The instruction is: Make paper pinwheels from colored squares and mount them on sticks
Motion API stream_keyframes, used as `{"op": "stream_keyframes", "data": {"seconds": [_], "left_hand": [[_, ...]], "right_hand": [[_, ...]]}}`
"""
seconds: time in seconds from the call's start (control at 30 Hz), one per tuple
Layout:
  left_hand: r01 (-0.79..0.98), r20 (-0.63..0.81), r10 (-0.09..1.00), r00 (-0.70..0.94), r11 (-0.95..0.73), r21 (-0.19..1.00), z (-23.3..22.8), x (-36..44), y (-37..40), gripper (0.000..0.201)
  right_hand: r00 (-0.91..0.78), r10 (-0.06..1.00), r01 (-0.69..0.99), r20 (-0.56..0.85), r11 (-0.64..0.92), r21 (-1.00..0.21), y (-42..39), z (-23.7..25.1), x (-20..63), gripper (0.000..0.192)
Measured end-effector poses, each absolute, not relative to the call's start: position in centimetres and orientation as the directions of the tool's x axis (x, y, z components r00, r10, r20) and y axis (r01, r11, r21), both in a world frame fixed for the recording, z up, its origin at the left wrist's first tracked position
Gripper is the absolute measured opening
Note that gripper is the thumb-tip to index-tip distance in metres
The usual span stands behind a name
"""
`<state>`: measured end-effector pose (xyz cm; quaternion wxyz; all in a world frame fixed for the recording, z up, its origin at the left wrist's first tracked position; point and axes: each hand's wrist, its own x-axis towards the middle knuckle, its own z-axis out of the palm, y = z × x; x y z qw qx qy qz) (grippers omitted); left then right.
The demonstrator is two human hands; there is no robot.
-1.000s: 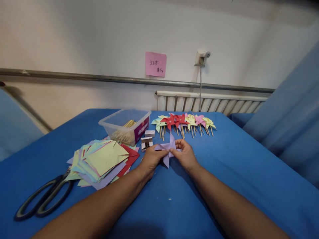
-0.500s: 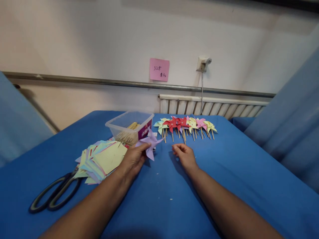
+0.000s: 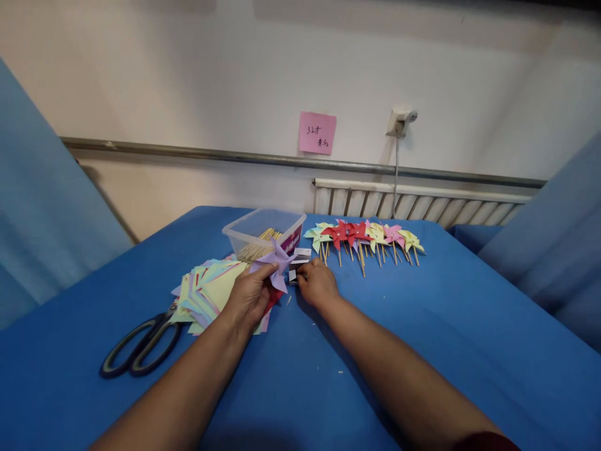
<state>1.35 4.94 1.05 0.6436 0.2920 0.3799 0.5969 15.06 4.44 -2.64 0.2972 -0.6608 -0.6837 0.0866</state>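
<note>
Surface: blue-covered table (image 3: 375,388), against a pale wall. Item: lilac paper pinwheel head (image 3: 278,262), pinched at one blade by your left hand (image 3: 248,294), probably to keep its folds together. Right of those fingertips: small open box (image 3: 292,276), your right hand (image 3: 319,287) at it, fingers bunched; you cannot tell whether they grip anything. Beyond your left fingers: clear tub (image 3: 238,245) of sticks (image 3: 271,233), apparently for easy reach. Left of them: paper stack (image 3: 211,294), then scissors (image 3: 141,347), handles towards you. Beyond your right fingers: stick-mounted pinwheels (image 3: 358,234), lined up, seemingly to avoid crushing.

Pinwheels (image 3: 357,232) block beyond the right grip (image 3: 319,285); tabletop (image 3: 451,313) rightward lies open.
</note>
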Motion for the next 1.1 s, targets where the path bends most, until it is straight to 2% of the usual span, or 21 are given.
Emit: {"op": "stream_keyframes", "data": {"seconds": [0.1,0.2,0.57,0.73,1.1], "left_hand": [[-0.548,-0.127,0.991,-0.03,0.09,0.832,0.8,1.0,5.4,0.032],[-0.554,-0.141,0.989,-0.039,0.096,0.827,0.9,1.0,5.4,0.031],[-0.556,-0.155,0.988,0.029,0.145,0.818,1.0,1.6,4.7,0.032],[-0.548,-0.178,0.984,0.031,0.166,0.82,0.8,1.6,4.8,0.032],[-0.542,-0.146,0.989,0.038,0.143,0.828,0.6,1.5,5.0,0.03]], "right_hand": [[0.021,0.989,0.893,0.147,0.047,-0.447,5.6,-2.0,15.1,0.022],[-0.001,0.995,0.906,0.099,0.043,-0.422,6.5,-1.6,15.0,0.016],[-0.063,0.986,0.921,0.153,0.117,-0.371,7.0,-1.3,14.4,0.025],[-0.078,0.983,0.922,0.166,0.134,-0.364,6.7,-1.5,14.7,0.022],[-0.031,0.974,0.903,0.225,0.124,-0.412,6.6,-1.9,14.7,0.02]]}}
